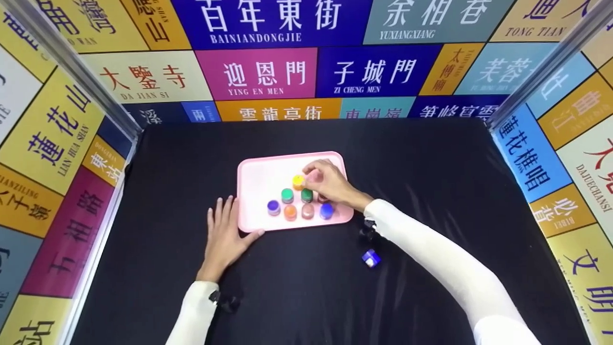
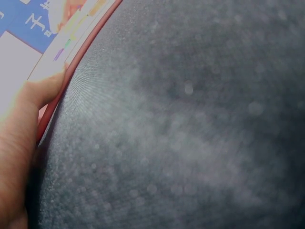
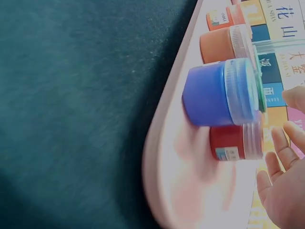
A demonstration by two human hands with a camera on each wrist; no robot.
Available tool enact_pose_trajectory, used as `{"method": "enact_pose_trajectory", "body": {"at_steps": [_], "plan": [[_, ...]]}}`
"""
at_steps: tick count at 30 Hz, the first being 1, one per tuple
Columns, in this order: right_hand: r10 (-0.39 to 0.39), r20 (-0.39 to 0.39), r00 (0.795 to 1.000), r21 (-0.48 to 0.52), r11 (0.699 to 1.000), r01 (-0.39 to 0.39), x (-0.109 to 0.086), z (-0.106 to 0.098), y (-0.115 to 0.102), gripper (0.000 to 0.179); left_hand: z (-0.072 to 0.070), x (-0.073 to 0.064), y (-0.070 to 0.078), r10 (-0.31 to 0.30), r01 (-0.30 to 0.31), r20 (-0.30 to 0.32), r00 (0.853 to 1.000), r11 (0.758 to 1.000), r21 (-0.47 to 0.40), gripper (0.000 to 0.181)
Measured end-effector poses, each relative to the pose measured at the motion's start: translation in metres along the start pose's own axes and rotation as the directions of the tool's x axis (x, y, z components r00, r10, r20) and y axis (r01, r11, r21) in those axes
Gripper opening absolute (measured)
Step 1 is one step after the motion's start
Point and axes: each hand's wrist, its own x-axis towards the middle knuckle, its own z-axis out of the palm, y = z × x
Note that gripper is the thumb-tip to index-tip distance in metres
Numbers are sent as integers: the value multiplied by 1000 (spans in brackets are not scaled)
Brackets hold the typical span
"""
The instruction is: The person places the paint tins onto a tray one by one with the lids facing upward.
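Observation:
A pink tray carries several small paint jars with clear lids. The yellow jar stands farthest back, and my right hand is right beside it, thumb and index fingertips next to its lid. In the right wrist view the fingers of the right hand are loosely bent with a visible gap between them. In front stand two green jars, then a row with a purple jar, an orange jar, a brown jar and a blue jar. My left hand lies at the tray's front-left corner, fingers spread, thumb touching the rim.
A red jar stands behind the blue one, mostly covered by my right hand in the head view. On the black cloth lies a small blue-and-white object, right of the tray. Walls with printed signs enclose the back and sides.

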Motion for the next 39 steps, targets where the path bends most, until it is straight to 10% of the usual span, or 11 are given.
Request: {"method": "enact_pose_trajectory", "body": {"at_steps": [39], "plan": [[-79, -78, 994, 9, 997, 80, -122, -45, 16, 27, 1, 0, 0, 13, -13, -12, 1000, 1000, 8, 118]]}}
